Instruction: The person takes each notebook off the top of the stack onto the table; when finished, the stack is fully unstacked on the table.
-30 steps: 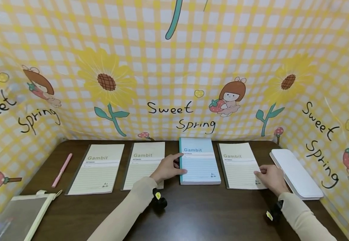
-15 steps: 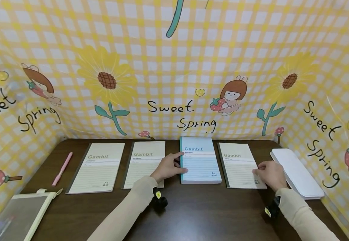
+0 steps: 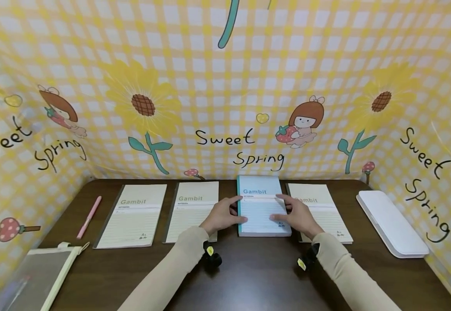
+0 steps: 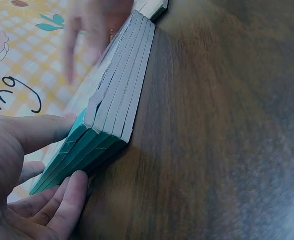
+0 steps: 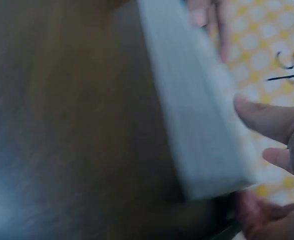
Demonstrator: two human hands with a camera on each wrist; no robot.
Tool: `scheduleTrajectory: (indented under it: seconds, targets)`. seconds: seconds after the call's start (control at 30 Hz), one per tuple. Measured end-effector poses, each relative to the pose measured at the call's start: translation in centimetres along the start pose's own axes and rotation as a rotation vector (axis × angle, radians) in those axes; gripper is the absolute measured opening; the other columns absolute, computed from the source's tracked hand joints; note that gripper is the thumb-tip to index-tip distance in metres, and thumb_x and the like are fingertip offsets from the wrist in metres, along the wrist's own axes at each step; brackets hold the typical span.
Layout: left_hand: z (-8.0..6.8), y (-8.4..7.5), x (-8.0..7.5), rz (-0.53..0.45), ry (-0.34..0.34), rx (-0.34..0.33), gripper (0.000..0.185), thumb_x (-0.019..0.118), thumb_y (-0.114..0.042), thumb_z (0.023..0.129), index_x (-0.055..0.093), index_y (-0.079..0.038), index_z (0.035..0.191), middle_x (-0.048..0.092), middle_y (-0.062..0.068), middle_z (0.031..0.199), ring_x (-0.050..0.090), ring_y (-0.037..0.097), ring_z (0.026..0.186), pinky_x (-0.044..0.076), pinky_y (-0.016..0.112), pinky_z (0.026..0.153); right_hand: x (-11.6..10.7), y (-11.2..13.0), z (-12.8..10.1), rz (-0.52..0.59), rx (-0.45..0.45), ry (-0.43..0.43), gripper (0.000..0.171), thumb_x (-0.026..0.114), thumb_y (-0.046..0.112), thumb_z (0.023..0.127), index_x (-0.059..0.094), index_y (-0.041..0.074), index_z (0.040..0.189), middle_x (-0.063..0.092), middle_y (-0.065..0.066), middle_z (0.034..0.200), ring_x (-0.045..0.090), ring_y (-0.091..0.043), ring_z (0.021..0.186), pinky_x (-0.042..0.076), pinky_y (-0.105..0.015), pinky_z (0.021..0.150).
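Observation:
A stack of blue Gambit notebooks point(image 3: 262, 209) lies at the back centre of the table, teal spines on the left. In the left wrist view, several page blocks point(image 4: 121, 80) show in the stack. My left hand point(image 3: 223, 215) grips its spine side, thumb at the top cover's edge and fingertips low on the spines. My right hand point(image 3: 299, 215) is over the right edge, thumb and fingers spread apart; it is blurred in the left wrist view, and whether it touches the stack I cannot tell. Behind that hand lies a cream notebook point(image 3: 336, 220), partly covered.
Two more cream notebooks point(image 3: 132, 216) point(image 3: 192, 209) lie to the left. A pink pen point(image 3: 89, 217) and a mesh zip pouch point(image 3: 40, 268) are at the far left. A white case point(image 3: 392, 224) lies at the right. Checked cloth point(image 3: 194, 86) stands behind the dark table point(image 3: 249, 276).
My right hand has left the right-hand cream notebook and moved left to the blue stack. The left hand stays at the spines. The head view has shifted slightly.

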State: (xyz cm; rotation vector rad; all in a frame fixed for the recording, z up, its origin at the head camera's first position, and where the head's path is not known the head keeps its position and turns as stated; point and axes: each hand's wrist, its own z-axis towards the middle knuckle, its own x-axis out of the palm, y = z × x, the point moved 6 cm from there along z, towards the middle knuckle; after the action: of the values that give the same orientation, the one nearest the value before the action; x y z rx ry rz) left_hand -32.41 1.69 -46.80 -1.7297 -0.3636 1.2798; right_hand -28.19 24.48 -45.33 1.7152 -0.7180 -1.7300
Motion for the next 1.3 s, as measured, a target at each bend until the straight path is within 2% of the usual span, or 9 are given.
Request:
scheduleTrajectory:
  seconds: [0.27, 0.43, 0.6, 0.77, 0.87, 0.97, 1.03, 1.13, 1.3]
  targets:
    - [0.1, -0.2, 0.0, 0.011, -0.003, -0.012, 0.073, 0.079, -0.025, 0.081, 0.045, -0.016, 0.145, 0.055, 0.015, 0.123, 0.061, 0.021, 0.096, 0.052, 0.029, 0.07, 0.6, -1.2, -0.6, -0.004, -0.073, 0.002, 0.069, 0.077, 0.031, 0.083, 0.05, 0.005, 0.14, 0.058, -0.022, 0.128, 0.063, -0.033, 0.107, 0.054, -0.042, 0.082]
    - [0.3, -0.5, -0.1, 0.022, -0.004, -0.001, 0.073, 0.079, -0.024, 0.081, 0.045, -0.016, 0.145, 0.055, 0.015, 0.123, 0.061, 0.021, 0.095, 0.052, 0.031, 0.073, 0.4, -1.1, -0.5, -0.003, -0.06, 0.001, 0.07, 0.076, 0.032, 0.083, 0.049, 0.006, 0.141, 0.055, -0.023, 0.132, 0.061, -0.037, 0.11, 0.054, -0.044, 0.083]
    - [0.3, -0.7, -0.1, 0.007, -0.065, -0.029, 0.077, 0.08, -0.021, 0.08, 0.043, -0.006, 0.145, 0.057, 0.016, 0.12, 0.062, 0.022, 0.094, 0.054, 0.034, 0.076, 0.3, -1.3, -0.2, 0.004, -0.043, 0.01, 0.069, 0.076, 0.033, 0.083, 0.049, 0.008, 0.142, 0.053, -0.023, 0.134, 0.059, -0.038, 0.114, 0.053, -0.046, 0.087]
    - [0.0, -0.9, 0.4, -0.079, -0.13, -0.092, 0.059, 0.08, -0.011, 0.078, 0.055, 0.005, 0.129, 0.057, 0.018, 0.107, 0.061, 0.021, 0.083, 0.051, 0.027, 0.066, 0.5, -1.6, -0.1, 0.012, -0.034, 0.017, 0.068, 0.077, 0.032, 0.083, 0.05, 0.009, 0.141, 0.055, -0.022, 0.133, 0.06, -0.036, 0.113, 0.053, -0.045, 0.086]
    - [0.0, -1.5, 0.5, -0.063, -0.16, -0.063, 0.042, 0.079, -0.006, 0.076, 0.063, 0.007, 0.113, 0.055, 0.019, 0.098, 0.057, 0.019, 0.079, 0.047, 0.025, 0.063, 0.6, -1.6, -0.1, 0.015, -0.038, 0.021, 0.068, 0.077, 0.033, 0.083, 0.05, 0.008, 0.141, 0.054, -0.022, 0.133, 0.06, -0.036, 0.112, 0.054, -0.044, 0.085]
    - [0.0, -2.1, 0.4, -0.064, -0.174, -0.051, 0.037, 0.077, -0.004, 0.077, 0.064, 0.006, 0.109, 0.055, 0.017, 0.095, 0.056, 0.019, 0.078, 0.047, 0.025, 0.063, 0.6, -1.7, -0.1, 0.014, -0.038, 0.032, 0.069, 0.076, 0.034, 0.083, 0.049, 0.009, 0.141, 0.053, -0.022, 0.135, 0.06, -0.036, 0.112, 0.054, -0.043, 0.085]
    - [0.1, -2.3, 0.3, -0.122, -0.169, -0.064, 0.039, 0.074, -0.004, 0.079, 0.061, 0.006, 0.114, 0.058, 0.017, 0.097, 0.059, 0.018, 0.079, 0.05, 0.026, 0.064, 0.5, -1.8, -0.1, 0.018, -0.039, 0.036, 0.069, 0.076, 0.033, 0.083, 0.049, 0.009, 0.142, 0.052, -0.022, 0.136, 0.06, -0.036, 0.113, 0.054, -0.043, 0.084]
    - [0.2, -2.7, 0.5, -0.319, -0.125, -0.114, 0.051, 0.069, -0.005, 0.085, 0.048, 0.003, 0.131, 0.059, 0.02, 0.109, 0.064, 0.021, 0.08, 0.056, 0.031, 0.064, 0.2, -1.8, -0.2, 0.021, -0.05, 0.036, 0.068, 0.076, 0.032, 0.084, 0.048, 0.008, 0.142, 0.051, -0.023, 0.138, 0.06, -0.038, 0.113, 0.054, -0.044, 0.084]
    - [0.4, -2.6, 1.3, -0.584, -0.047, -0.182, 0.066, 0.058, 0.001, 0.091, 0.023, -0.003, 0.148, 0.048, 0.027, 0.13, 0.067, 0.029, 0.078, 0.059, 0.041, 0.06, 0.2, -1.6, -0.4, -0.004, -0.077, 0.029, 0.067, 0.073, 0.033, 0.086, 0.048, 0.008, 0.142, 0.051, -0.023, 0.139, 0.059, -0.04, 0.115, 0.053, -0.047, 0.088]
